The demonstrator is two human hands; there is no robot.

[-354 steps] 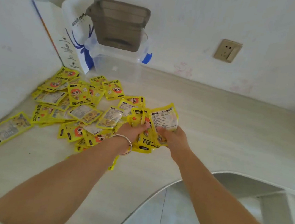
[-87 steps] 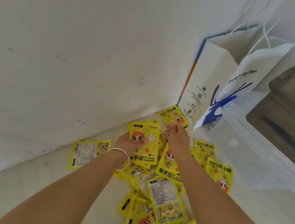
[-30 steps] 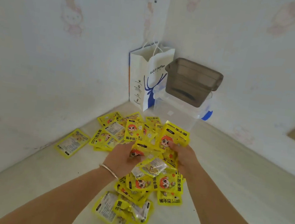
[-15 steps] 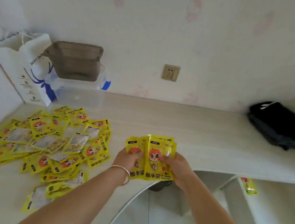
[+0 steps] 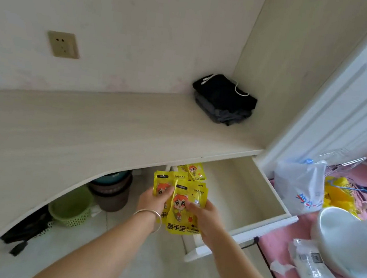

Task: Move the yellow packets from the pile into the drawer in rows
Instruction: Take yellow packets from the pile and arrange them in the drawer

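Over the open drawer (image 5: 259,208), both hands are holding a small stack of yellow packets (image 5: 181,208) fanned out a bit, cartoon faces up. Left hand (image 5: 154,201) has its thumb curled onto the front of the back packet and fingers behind it, and there's a silver bangle (image 5: 149,214) on that wrist. Right hand (image 5: 203,215) pinches the front packet along its right edge, thumb on top. Inside the drawer, tucked up at its back left corner just under the desk (image 5: 87,127) edge, a few packets (image 5: 193,172) are already lying there (can't tell how many, they overlap). Rest of the drawer floor is bare pale wood. Left of the drawer, under the desk curve, sit a green basket (image 5: 70,205) and a stack of dark tubs (image 5: 111,190). Behind the drawer, on the desk by the wall corner, there's a pile of folded dark clothes (image 5: 224,100). Right of the drawer, on something pink, are a white plastic bag (image 5: 298,190), a white bowl (image 5: 339,234) and some wrapped stuff. Wall socket (image 5: 62,44) is up on the wall, well to the left of the drawer.
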